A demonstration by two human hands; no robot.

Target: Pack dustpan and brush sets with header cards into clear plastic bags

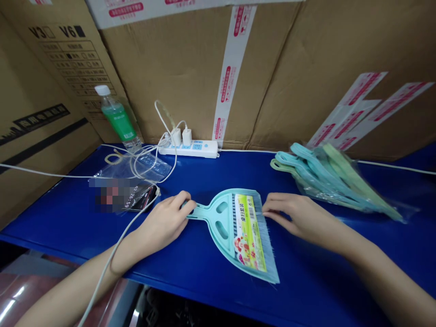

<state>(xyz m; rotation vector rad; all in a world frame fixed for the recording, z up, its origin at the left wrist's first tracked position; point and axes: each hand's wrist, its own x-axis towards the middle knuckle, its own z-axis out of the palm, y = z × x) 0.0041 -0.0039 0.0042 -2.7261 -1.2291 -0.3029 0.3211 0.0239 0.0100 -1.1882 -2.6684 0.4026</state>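
In the head view, the dustpan-and-brush set [218, 220] lies on the blue desk [190, 268] between the two hands, its handle toward the left hand [172, 215] and its bristles [270, 247] toward the right hand [289, 210]. The left hand pinches the end of the handle between thumb and fingers; the right has its thumb and fingertips drawn close together at the upper end of the bristle edge, though whether they nip any bristles I cannot tell. The pan is smooth, pale turquoise plastic, rounded at the handle side, with bean-shaped recesses; the bristles are fine, straight and grey-blue. Its yellow-green and white label [251, 234] carries a barcode, a red mushroom-like cartoon and sideways Chinese characters reading 桌扫套装. Beyond the right hand, similar turquoise and pale green pieces [323, 179] sit in clear, crinkled plastic. Near the left hand a dark display [145, 196] reads 02:26:59, and a white cable [111, 259] crosses the left forearm. Farther back stand a white power strip [208, 148], a clear bottle [119, 120] with a green label, and brown cardboard [170, 68] bearing red-printed white tape; the left carton [68, 59] reads "V3" and "V6", the square beside V6 filled in.
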